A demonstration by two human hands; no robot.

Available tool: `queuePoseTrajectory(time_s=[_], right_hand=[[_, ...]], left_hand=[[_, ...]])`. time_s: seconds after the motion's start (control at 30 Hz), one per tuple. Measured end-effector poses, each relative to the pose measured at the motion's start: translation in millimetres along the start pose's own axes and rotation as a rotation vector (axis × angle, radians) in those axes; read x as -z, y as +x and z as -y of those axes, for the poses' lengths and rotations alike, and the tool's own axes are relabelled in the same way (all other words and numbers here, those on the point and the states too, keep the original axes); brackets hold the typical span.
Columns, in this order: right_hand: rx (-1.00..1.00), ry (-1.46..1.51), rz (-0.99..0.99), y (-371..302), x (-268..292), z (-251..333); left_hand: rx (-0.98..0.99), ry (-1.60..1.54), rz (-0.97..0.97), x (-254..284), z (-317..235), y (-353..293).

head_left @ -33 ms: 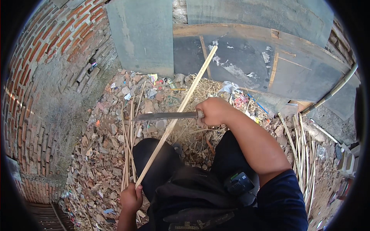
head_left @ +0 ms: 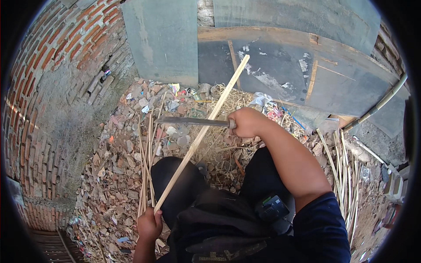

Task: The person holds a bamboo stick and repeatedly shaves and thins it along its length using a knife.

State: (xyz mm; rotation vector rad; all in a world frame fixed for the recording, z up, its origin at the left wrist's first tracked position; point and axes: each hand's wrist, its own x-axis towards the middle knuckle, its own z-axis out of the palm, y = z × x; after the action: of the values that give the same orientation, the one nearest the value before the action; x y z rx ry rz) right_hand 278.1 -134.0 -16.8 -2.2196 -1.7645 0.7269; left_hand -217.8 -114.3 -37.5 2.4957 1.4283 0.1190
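Observation:
My left hand (head_left: 149, 224) is closed on the lower end of a long pale strip of bamboo or wood (head_left: 192, 149). The strip slants up and away to the right, passing over my left knee. In my right hand (head_left: 247, 122) is the handle of a large knife (head_left: 184, 120), gripped in a fist. Its dark blade points left and crosses the strip above its middle. Whether the edge bites into the strip cannot be made out.
Thin strips (head_left: 147, 162) lie left of my knee; another bundle of strips (head_left: 344, 175) lies at the right. Rubble, shavings (head_left: 239, 97) and litter cover the ground. A brick wall (head_left: 48, 57) stands left, grey panels (head_left: 160, 44) ahead. A black device (head_left: 272, 208) rests by my right thigh.
My right hand and the knife have moved slightly farther away and to the right along the strip. The strip's far end has shifted a little right; my left hand stays in place.

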Motion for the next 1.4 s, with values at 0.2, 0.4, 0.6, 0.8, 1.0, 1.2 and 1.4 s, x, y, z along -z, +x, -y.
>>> queuePoseTrajectory(time_s=[0.2, 0.4, 0.6, 0.8, 1.0, 1.2, 1.4], right_hand=[[-0.137, -0.057, -0.078, 8.8, -0.6, -23.0], [0.045, -0.158, -0.043, -7.9, 0.2, 33.3], [-0.207, 0.033, -0.200, 6.9, 6.0, -35.9], [-0.093, -0.022, -0.208, 0.6, 3.2, -9.4], [0.083, -0.018, -0.048, 9.1, -0.5, -19.5], [-0.330, 0.145, -0.391, 14.6, -4.2, -66.2], [-0.104, 0.067, -0.275, -1.3, 4.0, -19.5]], left_hand=[[-0.015, 0.043, 0.014, 5.1, -0.4, 7.1], [-0.026, 0.011, -0.010, -6.8, 5.4, 2.7], [-0.036, 0.016, -0.054, -16.7, 9.8, 8.8], [-0.004, 0.001, 0.008, -3.1, 3.8, 4.2], [-0.031, -0.006, -0.057, -16.2, 12.2, 2.9], [-0.088, 0.036, -0.093, -10.8, 10.1, 6.2], [-0.070, 0.008, -0.071, -13.7, 10.3, 1.8]])
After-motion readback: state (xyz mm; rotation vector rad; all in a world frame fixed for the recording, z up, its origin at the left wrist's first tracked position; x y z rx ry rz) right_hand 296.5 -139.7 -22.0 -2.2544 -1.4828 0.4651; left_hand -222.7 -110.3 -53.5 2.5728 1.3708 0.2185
